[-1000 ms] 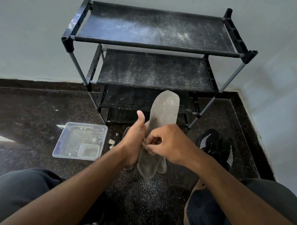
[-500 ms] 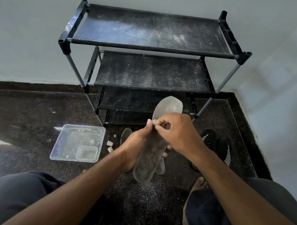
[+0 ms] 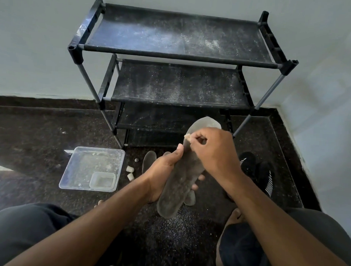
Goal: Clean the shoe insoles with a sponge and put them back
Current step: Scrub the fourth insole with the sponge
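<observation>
Insole (image 3: pixel 181 178) is in my left hand (image 3: pixel 161 170), held off the floor in front of the rack, toe end up and away from me, heel end toward my knees; thumb lies along its left edge, fingers curl round from underneath and show at its right edge. My right hand (image 3: pixel 213 152) pinches a small pale bit of sponge (image 3: pixel 187 137) between thumb and fingertips and sets it against the upper part of the insole, near the left edge. Surface of the insole looks grey and dusty along its whole length, so I judge the scrub to be mid-way at best. A second insole (image 3: pixel 149 161) lies on the floor behind my left hand, part hidden; whether it is cleaned I cannot tell. Shoes (image 3: pixel 257 171), black with white stripes, sit on the floor right of my hands; neither insole is back in yet. Left: a clear tray (image 3: pixel 80 169) with a smaller tub (image 3: pixel 103 180) inside, two pale sponge pieces (image 3: pixel 130 172) just beside it. Floor (image 3: pixel 41 138) is dark speckled stone with a scatter of light grit under the insole. The rack (image 3: pixel 179 43), black fabric shelves on grey poles, is dusted white and stands against a pale wall (image 3: pixel 34 38), corner at right.
</observation>
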